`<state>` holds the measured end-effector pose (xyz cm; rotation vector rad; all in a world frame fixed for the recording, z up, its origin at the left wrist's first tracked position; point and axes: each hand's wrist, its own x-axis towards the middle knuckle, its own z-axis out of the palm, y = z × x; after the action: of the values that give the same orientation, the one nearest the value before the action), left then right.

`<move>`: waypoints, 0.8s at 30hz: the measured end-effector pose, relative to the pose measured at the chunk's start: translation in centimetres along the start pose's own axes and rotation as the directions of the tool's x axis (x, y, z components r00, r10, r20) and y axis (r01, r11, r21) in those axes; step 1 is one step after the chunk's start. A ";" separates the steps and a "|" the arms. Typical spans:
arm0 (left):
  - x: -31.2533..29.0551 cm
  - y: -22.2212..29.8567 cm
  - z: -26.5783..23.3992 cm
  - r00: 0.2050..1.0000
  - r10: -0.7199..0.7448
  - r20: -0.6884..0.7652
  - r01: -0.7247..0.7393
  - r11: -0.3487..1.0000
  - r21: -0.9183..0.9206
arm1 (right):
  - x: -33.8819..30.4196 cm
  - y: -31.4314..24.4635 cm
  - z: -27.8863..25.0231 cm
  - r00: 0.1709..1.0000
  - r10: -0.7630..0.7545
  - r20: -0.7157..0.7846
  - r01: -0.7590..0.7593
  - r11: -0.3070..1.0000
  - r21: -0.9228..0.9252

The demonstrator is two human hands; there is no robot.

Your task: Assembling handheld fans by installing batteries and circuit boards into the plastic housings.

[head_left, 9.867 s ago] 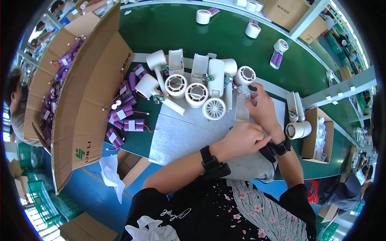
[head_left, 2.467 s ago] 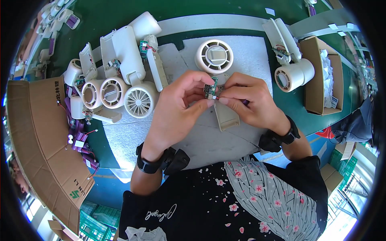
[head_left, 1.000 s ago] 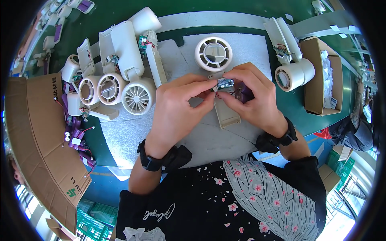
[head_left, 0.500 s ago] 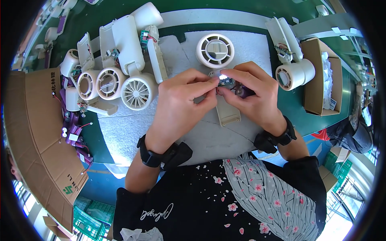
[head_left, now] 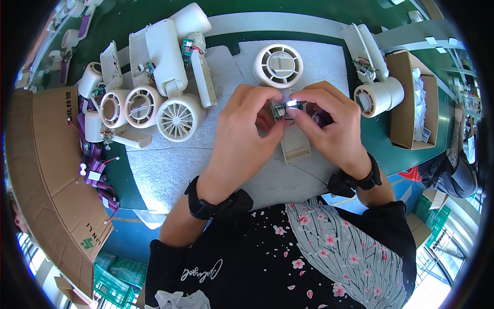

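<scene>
Between my hands is a small green circuit board [head_left: 280, 110] with a brightly lit part. My right hand [head_left: 334, 123] pinches the board's lit end between thumb and forefinger. A purple battery [head_left: 323, 117] shows partly beneath that palm. My left hand [head_left: 242, 126] curls around the neck of a white handheld fan, thumb and forefinger parted beside the board; its other fingers are mostly hidden. Below the board, the fan's open handle [head_left: 296, 145] points toward me. Beyond my fingers lies its round slotted head [head_left: 278, 65]. A red wire runs near my left thumb.
A white foam mat [head_left: 170, 175] covers the green table. Several partly assembled white fans [head_left: 177, 118] stand at left, beside purple batteries [head_left: 95, 170] and a large cardboard box [head_left: 56, 165]. Another opened fan [head_left: 378, 97] and a small carton [head_left: 411, 103] sit at right.
My left fingers have moved off the board's left end and spread, uncovering its green side and the red wire. The fan head has shifted slightly right.
</scene>
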<state>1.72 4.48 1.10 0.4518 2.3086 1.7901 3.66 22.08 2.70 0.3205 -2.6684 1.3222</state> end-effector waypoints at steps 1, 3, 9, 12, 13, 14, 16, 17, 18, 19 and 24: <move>0.0 0.0 0.1 1.000 -0.003 -0.022 0.003 1.000 -0.010 | 0.0 -0.1 -0.1 1.000 0.007 0.009 -0.007 1.000 -0.005; -0.1 0.0 0.3 1.000 0.002 -0.021 -0.002 1.000 0.001 | 0.1 -0.1 -0.4 0.999 0.021 0.027 -0.021 1.000 -0.014; -0.3 -0.1 0.7 1.000 -0.002 -0.012 0.002 0.999 0.032 | 0.2 0.0 -0.8 0.998 0.003 0.066 -0.002 1.000 -0.010; -0.5 -0.1 0.8 1.000 -0.010 -0.015 0.011 0.997 0.082 | 0.2 0.3 -0.8 0.996 -0.051 0.079 0.053 0.998 -0.024; -0.5 0.0 0.8 1.000 -0.012 -0.014 0.013 0.994 0.105 | 0.2 0.4 -0.9 0.994 -0.068 0.084 0.071 0.997 -0.036; -0.5 -0.1 0.9 1.000 -0.012 -0.014 0.013 0.994 0.105 | 0.2 0.5 -0.9 0.992 -0.086 0.090 0.090 0.995 -0.048; -0.5 -0.2 1.0 1.000 0.007 -0.021 -0.005 0.994 0.107 | 0.2 0.5 -0.9 0.990 -0.103 0.096 0.109 0.992 -0.060; -0.5 -0.2 1.0 1.000 0.017 -0.024 -0.014 0.994 0.107 | 0.2 0.5 -0.9 0.991 -0.092 0.097 0.097 0.994 -0.052; -0.5 -0.2 1.0 1.000 0.017 -0.023 -0.014 0.994 0.107 | 0.2 0.4 -0.9 0.992 -0.081 0.098 0.086 0.995 -0.043; -0.5 -0.2 0.9 1.000 0.015 -0.017 -0.014 0.996 0.092 | 0.2 0.4 -0.9 0.993 -0.070 0.099 0.074 0.997 -0.034; -0.4 -0.2 0.6 1.000 -0.014 0.009 0.013 0.999 0.047 | 0.3 0.5 -0.9 0.995 -0.022 0.099 0.021 1.000 0.012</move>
<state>2.25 4.88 0.74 0.4500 2.3459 1.7273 3.23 23.04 2.94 0.4259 -2.7309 1.3501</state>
